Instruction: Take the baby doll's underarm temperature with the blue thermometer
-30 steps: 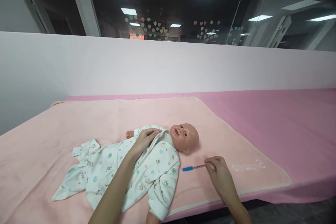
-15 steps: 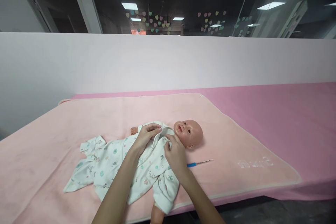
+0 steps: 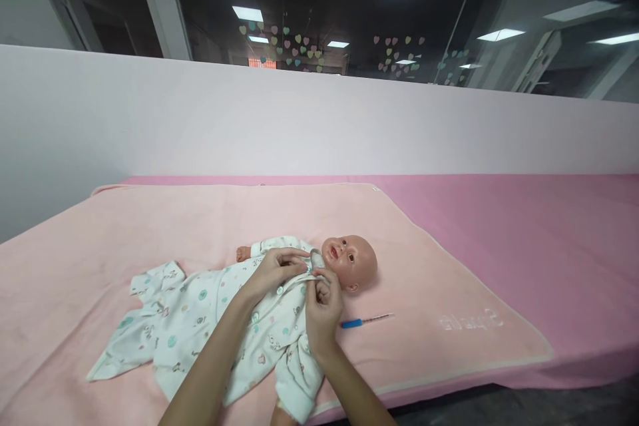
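The right hand has moved beside the left hand, fingers of both pinching the white, pastel-printed garment.

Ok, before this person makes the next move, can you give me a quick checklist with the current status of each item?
1. Both hands at the garment: ok; left hand and right hand meet at the neckline of the printed baby romper.
2. Neckline fastened: cannot tell; the fingers hide part of it.
3. Baby doll face-up, face uncovered: ok.
4. Blue-ended thermometer out of both hands: ok; it lies on the peach blanket beside the right hand.
5. Thermometer scale readable: cannot tell; too small here.
6. Romper legs straightened: not ok; the far one lies bunched.
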A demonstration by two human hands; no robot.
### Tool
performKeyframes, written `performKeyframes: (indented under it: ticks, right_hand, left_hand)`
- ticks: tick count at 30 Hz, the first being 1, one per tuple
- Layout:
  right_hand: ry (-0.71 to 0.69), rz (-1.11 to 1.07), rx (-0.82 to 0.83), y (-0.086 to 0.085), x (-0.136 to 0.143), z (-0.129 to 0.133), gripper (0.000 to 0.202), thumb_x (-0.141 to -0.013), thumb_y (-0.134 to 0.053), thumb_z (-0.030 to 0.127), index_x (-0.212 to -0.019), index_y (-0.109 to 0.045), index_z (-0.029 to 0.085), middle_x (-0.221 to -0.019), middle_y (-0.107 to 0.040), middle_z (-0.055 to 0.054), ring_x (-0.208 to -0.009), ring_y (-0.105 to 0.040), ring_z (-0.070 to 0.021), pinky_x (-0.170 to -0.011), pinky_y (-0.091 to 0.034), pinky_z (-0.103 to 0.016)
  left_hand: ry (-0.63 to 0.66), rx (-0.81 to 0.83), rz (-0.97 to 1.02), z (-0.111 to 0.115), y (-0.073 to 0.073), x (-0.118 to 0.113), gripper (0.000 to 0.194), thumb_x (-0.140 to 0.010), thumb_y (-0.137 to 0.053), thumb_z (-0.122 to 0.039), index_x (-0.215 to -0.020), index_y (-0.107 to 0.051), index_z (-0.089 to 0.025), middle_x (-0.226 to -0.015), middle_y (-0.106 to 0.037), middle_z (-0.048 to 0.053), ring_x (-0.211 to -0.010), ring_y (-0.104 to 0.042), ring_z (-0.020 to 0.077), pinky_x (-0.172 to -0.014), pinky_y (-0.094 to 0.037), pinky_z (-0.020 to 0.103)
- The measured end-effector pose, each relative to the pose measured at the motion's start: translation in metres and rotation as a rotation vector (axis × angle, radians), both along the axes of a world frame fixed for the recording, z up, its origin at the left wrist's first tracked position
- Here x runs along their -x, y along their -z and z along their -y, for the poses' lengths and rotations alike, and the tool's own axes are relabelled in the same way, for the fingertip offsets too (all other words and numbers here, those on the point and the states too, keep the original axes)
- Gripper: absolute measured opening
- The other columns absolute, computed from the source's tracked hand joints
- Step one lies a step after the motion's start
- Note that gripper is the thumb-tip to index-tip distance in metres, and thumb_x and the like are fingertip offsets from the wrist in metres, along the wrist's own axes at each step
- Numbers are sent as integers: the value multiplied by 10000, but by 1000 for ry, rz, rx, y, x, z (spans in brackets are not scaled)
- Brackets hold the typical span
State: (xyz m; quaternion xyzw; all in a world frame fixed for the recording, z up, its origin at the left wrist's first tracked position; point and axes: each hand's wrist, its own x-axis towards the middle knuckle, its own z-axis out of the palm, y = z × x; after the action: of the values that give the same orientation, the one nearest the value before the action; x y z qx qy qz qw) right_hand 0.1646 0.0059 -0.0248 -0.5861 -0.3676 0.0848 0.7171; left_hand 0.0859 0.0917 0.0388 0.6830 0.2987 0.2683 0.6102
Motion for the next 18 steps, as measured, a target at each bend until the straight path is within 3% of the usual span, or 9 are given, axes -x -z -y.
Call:
performKeyframes:
  ticks: [6,11,14,18]
  right_hand:
    - [-34,-1,15,5,-1,-3,364,-830,-471,297,-1161,-460,147,-753,-593,-37,-490,-433,-90,-474,-389,-226]
    - [-7,24,-10,6,-3,-3,285,-828,-508,293,-1059,-553,132,-723,-590,-31,-485,-410,-79,-486,-401,-218]
    - [-16,0,-12,5,-4,-2,243,-828,-510,297,-1002,-572,139,-725,-591,-33,-495,-432,-82,-478,-407,-213]
    - [-31,-62,5,3,-3,-1,240,-812,-533,318,-966,-566,137,-649,-557,-2,-481,-438,-83,-469,-407,-210]
  left_hand:
    - [24,-58,-61,-2,2,1,392,-671,-662,-356,-995,-648,-134,-635,-622,20,-433,-376,54,-388,-235,177]
    - [82,-188,-91,-2,0,3,290,-731,-603,-386,-827,-692,-126,-646,-612,26,-535,-450,85,-471,-322,190]
    - [153,-255,-120,-1,-2,8,303,-688,-659,-368,-895,-688,-149,-631,-590,5,-580,-459,96,-511,-341,194]
    - [138,-273,-152,1,-3,11,283,-707,-643,-348,-914,-689,-161,-682,-620,12,-638,-513,118,-586,-392,216]
